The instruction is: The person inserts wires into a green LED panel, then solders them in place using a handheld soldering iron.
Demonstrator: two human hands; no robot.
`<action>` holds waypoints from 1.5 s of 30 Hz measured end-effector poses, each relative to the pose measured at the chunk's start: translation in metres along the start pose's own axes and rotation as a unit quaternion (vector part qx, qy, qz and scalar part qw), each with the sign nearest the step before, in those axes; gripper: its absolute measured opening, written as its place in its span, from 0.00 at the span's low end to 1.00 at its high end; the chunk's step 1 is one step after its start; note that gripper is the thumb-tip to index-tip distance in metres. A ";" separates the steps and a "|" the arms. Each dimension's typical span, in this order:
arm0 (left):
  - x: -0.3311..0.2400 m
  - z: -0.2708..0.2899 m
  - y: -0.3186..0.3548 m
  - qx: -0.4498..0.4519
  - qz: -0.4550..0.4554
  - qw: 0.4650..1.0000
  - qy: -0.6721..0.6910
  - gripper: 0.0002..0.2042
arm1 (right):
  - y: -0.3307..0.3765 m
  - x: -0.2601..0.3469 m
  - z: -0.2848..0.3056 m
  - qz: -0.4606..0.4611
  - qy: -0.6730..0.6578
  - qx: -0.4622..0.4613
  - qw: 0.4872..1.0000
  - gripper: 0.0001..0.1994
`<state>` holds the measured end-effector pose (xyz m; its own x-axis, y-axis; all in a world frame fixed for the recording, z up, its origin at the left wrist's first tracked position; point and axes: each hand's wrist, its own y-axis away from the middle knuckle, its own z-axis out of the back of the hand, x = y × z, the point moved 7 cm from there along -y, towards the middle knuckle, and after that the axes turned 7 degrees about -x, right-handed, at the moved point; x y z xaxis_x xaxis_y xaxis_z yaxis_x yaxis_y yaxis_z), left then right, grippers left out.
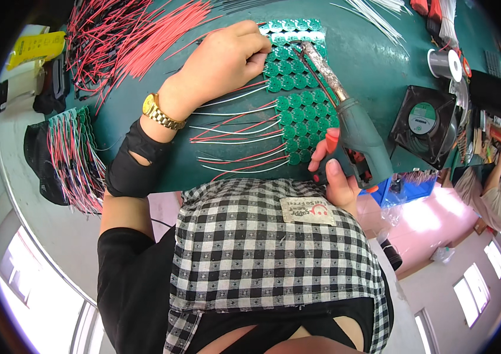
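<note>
Left hand (pixel 224 62) lies knuckles-up on the dark green work mat (pixel 374 65), fingertips pinching a thin wire down onto the panel of small round green circuit boards (pixel 297 88); right hand (pixel 336 177) is closed round the grey-green pistol-grip soldering gun (pixel 359 138), thumb by its orange trigger; the gun's brown, crusted tip (pixel 312 56) sits on a board in the upper rows, just beside the left fingertips; red and white wires (pixel 235 135) already trail left from the lower rows; loose bundle of red wires (pixel 138 35) lies above the left wrist; square black fan (pixel 424 121) and solder spool (pixel 445 64) stand to the right; judged step: soldering a lead to an upper-row board; next move calls for a steady tip and a pinned wire
</note>
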<state>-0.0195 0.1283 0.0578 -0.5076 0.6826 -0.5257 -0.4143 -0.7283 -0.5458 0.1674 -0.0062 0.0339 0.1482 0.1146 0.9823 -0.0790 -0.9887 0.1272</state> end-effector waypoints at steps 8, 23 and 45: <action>0.005 -0.005 0.002 -0.009 0.027 0.999 -0.022 0.05 | -0.002 0.000 -0.004 -0.040 -0.006 -0.001 0.999 0.17; 0.010 -0.002 0.000 0.004 0.088 0.996 -0.014 0.04 | -0.002 -0.002 -0.003 -0.030 0.120 0.019 0.992 0.06; 0.014 -0.003 0.000 -0.007 0.112 0.994 -0.001 0.00 | -0.001 -0.003 0.003 -0.011 -0.023 -0.026 0.999 0.27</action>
<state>-0.0246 0.1380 0.0483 -0.5877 0.5029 -0.6338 -0.2804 -0.8614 -0.4235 0.1701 -0.0057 0.0300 0.1950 0.1297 0.9722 -0.1256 -0.9798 0.1559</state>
